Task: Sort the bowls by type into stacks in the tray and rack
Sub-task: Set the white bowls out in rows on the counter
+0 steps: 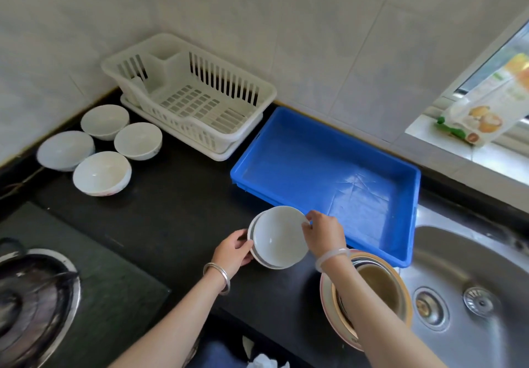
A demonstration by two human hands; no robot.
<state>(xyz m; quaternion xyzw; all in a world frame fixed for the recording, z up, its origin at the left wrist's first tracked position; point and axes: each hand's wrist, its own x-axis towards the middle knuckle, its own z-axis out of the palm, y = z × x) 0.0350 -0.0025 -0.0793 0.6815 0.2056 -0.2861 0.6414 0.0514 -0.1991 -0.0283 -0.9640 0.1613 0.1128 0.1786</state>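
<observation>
- Bowls [276, 237], two nested; tray [315, 161] just beside at 1 o'clock.
- Left hand [233, 250] grips rim at 8 o'clock.
- Right hand [325, 231] pinches rim at 3 o'clock, nearer tray.

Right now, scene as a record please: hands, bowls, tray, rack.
left hand: grips the left side of the white bowl pair
right hand: pinches the pair's right rim
white bowl pair: two nested, just outside the front-left corner of the blue tray; cannot tell if lifted
blue tray: no bowls in it
rack: no bowls in it, left of the tray
loose white bowls: four, unstacked, on the counter left of the rack
mixed stack: beside the sink, under the right forearm
</observation>
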